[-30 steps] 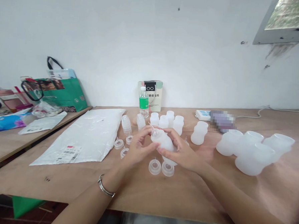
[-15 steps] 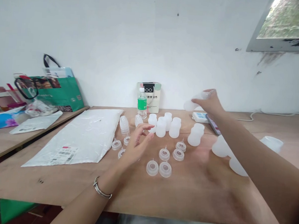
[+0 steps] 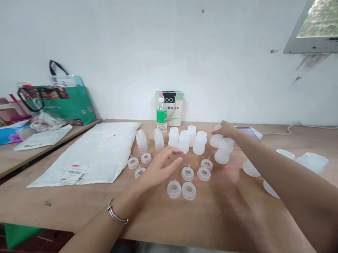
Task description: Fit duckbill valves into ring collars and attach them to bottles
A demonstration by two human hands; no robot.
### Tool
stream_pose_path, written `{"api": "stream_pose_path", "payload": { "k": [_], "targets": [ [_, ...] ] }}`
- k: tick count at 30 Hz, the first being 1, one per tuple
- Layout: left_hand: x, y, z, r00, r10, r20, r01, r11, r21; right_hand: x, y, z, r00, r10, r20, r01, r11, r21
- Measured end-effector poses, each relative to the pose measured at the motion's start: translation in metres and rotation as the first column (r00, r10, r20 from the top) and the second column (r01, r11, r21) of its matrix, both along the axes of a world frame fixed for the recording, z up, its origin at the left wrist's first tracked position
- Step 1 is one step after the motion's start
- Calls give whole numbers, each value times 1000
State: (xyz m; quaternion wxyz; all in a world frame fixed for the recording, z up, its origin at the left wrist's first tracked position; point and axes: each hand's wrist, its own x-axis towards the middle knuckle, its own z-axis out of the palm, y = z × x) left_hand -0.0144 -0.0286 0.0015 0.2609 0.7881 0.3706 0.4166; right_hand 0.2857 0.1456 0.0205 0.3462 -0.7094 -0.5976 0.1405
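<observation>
My right hand [image 3: 225, 130] is wrapped round the top of a milky plastic bottle [image 3: 216, 141], which appears to stand on the table. Just in front of it is another milky bottle [image 3: 223, 152]; a cluster of similar waisted bottles [image 3: 200, 143] stands to the left. My left hand [image 3: 165, 163] hovers over the table, fingers apart, holding nothing. Around it lie several clear round caps with thin pointed tips, among them a cap [image 3: 187, 173] to its right and a cap [image 3: 132, 162] to its left. Two clear dome-topped pieces [image 3: 141, 141] stand behind it.
Further right are more milky containers [image 3: 311, 162], partly hidden by my right forearm. A phone [image 3: 248, 133] lies behind that arm. At the back stand a water bottle [image 3: 162, 116] and a paper bag [image 3: 178, 109]. A white mailing bag [image 3: 94, 149] covers the left.
My right hand has lowered the milky bottle from the air down to the table beside the other bottles. My left hand has shifted slightly right and stays open.
</observation>
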Motion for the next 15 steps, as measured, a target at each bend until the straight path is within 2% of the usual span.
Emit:
{"api": "stream_pose_path", "payload": {
  "k": [3, 5, 7, 9, 11, 12, 15],
  "targets": [
    [0, -1, -1, 999, -32, -39, 31, 999, -40, 0, -6, 8, 997, -61, 38, 64, 995, -71],
    [-2, 0, -1, 996, -56, -67, 51, 996, -77, -2, -15, 18, 993, -102, 51, 104, 993, -48],
    [-5, 0, -1, 987, -112, -118, 101, 990, -97, -6, -31, 28, 992, -119, 33, 117, 991, 63],
    [-8, 0, 0, 961, -185, -206, 162, 979, -123, -13, -54, 30, 996, -86, -22, 88, 962, 257],
    [-12, 0, 1, 925, -229, -303, 188, 969, -159, -21, -80, 23, 999, -23, -39, 37, 910, 412],
    [-13, -1, 1, 906, -239, -350, 187, 966, -177, -25, -91, 15, 1000, -8, -26, 19, 894, 448],
    [-13, 1, -3, 843, -264, -468, 181, 959, -217, -31, -114, -16, 999, -47, 1, 42, 896, 442]
  ]
}}
